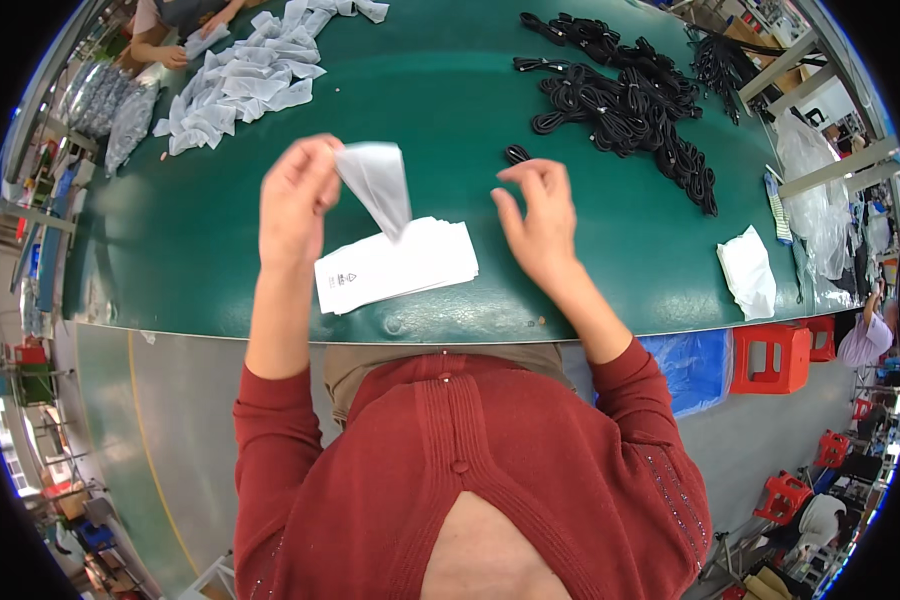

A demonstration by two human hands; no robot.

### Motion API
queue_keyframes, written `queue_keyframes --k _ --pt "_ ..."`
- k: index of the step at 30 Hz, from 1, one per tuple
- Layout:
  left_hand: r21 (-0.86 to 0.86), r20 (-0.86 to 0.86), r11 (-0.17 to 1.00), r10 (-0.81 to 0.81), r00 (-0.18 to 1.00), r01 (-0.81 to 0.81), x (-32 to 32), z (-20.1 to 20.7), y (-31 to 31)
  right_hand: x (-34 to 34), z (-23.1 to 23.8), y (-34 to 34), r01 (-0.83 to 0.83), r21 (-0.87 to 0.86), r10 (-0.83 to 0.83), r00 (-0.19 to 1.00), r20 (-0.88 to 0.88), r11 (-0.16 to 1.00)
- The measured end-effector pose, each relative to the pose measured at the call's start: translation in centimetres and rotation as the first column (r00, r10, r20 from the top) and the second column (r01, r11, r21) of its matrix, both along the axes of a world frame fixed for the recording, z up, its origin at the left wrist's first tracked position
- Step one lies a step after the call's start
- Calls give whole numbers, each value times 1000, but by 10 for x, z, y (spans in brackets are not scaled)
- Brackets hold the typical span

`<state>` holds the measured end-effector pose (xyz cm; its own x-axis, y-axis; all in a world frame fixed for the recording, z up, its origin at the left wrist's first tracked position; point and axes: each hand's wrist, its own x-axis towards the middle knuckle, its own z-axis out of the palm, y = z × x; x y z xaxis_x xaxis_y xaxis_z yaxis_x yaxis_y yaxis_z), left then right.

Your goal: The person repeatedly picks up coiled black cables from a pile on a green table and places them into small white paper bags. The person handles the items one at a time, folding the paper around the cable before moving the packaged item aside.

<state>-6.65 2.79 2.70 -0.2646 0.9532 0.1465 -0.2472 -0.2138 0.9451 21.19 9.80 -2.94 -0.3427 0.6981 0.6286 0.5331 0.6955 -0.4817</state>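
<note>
Stack of flat bags [398, 265]: white, oblong, fanned slightly, lying on the green table [210, 250] near its front edge, between the two forearms; a small black printed mark sits at its left end, too small to make out.
Single bag [375, 185]: translucent white, pinched at its top corner, hanging in a tapering fold with its tip just above the stack.
Left hand [295, 195]: raised over the table, thumb and fingertips closed on the top corner of the single bag.
Right hand [538, 215]: raised beside the stack, fingers spread and slightly curled, holding nothing; apart from the single bag, with the bag to its left.
Small black loop [516, 154]: on the table just beyond the right hand's fingertips; whether they touch cannot be told.
Black cord bundles [625, 105]: many coiled bundles heaped on the far right half of the table, well apart from the stack.
Loose white bags [245, 75]: a scattered heap at the far left of the table.
Co-worker's hands [185, 45]: at the far left edge, on one bag of that heap.
White folded packet [748, 272]: alone near the table's right end.
Clear plastic wrap [815, 200]: bunched at the right end of the table, beside the packet.
Red stools [770, 358]: on the floor to the right, below the table edge.
Blue sheet [695, 365]: under the table, next to the nearest stool.
Obstruction: nothing lies between the hands and the stack.
</note>
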Motion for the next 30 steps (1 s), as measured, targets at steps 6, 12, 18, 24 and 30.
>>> queue_keyframes --k 6,12,18,24,30 --pt "404 -527 820 571 630 -405 -9 4 31 36 -35 30 206 -11 -184 899 397 979" --pt "103 -872 987 30 488 124 59 -61 -28 36 -37 17 87 -259 -64 993 96 962" --pt "14 -850 999 -3 528 29 78 -85 -35 25 -12 -23 -172 -367 130 982 -137 914" --pt "-92 -672 994 -17 740 -61 75 -82 -38 28 -1 -39 -282 48 277 957 92 958" --pt "-59 -679 996 9 734 -67 76 -80 -38 34 -2 -39 -365 154 318 911 263 918"
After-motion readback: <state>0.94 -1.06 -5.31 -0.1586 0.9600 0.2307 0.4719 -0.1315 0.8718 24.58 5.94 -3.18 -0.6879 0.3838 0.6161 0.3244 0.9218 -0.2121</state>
